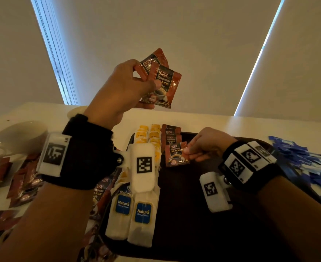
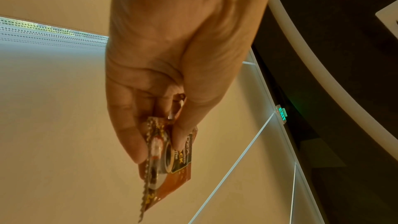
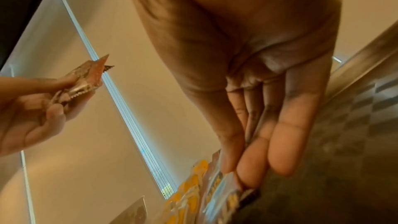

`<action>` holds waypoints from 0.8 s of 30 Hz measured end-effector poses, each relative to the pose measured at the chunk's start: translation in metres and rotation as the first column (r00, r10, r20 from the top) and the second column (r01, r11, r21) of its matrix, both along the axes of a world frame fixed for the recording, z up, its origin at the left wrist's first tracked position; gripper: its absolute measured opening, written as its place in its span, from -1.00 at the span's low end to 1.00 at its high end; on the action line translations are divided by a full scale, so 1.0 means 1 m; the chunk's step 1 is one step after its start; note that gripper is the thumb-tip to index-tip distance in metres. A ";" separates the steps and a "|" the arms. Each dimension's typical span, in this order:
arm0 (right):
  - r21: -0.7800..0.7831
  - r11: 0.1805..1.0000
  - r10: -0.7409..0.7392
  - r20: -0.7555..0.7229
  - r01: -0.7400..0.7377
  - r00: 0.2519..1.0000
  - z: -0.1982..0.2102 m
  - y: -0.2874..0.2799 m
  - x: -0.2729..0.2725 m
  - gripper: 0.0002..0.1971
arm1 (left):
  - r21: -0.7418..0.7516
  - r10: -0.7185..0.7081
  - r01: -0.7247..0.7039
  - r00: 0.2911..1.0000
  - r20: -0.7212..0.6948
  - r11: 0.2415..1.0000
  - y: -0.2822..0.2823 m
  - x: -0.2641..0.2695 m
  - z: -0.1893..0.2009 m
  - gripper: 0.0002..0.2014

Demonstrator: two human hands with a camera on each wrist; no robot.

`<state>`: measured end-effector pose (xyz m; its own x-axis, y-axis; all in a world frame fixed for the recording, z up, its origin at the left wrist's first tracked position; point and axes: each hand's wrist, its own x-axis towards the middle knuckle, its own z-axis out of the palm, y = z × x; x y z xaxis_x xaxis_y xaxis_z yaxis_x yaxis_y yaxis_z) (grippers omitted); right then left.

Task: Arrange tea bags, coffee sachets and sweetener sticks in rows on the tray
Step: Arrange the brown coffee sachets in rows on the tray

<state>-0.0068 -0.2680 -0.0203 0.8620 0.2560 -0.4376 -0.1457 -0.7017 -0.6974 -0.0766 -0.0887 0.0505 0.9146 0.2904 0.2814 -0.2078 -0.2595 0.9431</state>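
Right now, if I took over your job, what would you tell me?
Left hand holds spare coffee sachets up in the air. Right hand pinches one coffee sachet, setting it at the near end of the coffee row on the tray.
Done: two tea bag rows.
Left: finish the coffee row, then line up the blue sweetener sticks piled right of the tray.
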 end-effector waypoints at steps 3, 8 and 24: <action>-0.007 1.000 -0.008 -0.029 0.008 1.000 -0.004 0.005 0.003 -0.96 | 0.013 -0.002 0.002 1.000 -0.003 1.000 0.001 0.000 0.001 -0.62; -0.029 0.999 -0.022 -0.036 0.021 0.999 -0.007 0.013 0.010 -0.93 | 0.016 -0.015 0.015 1.000 0.005 1.000 0.000 0.000 0.000 -0.60; 0.224 0.973 -0.077 0.092 0.054 0.993 0.012 0.008 0.009 -0.71 | 0.054 -0.040 0.040 0.999 -0.012 0.998 -0.002 0.004 -0.006 -0.58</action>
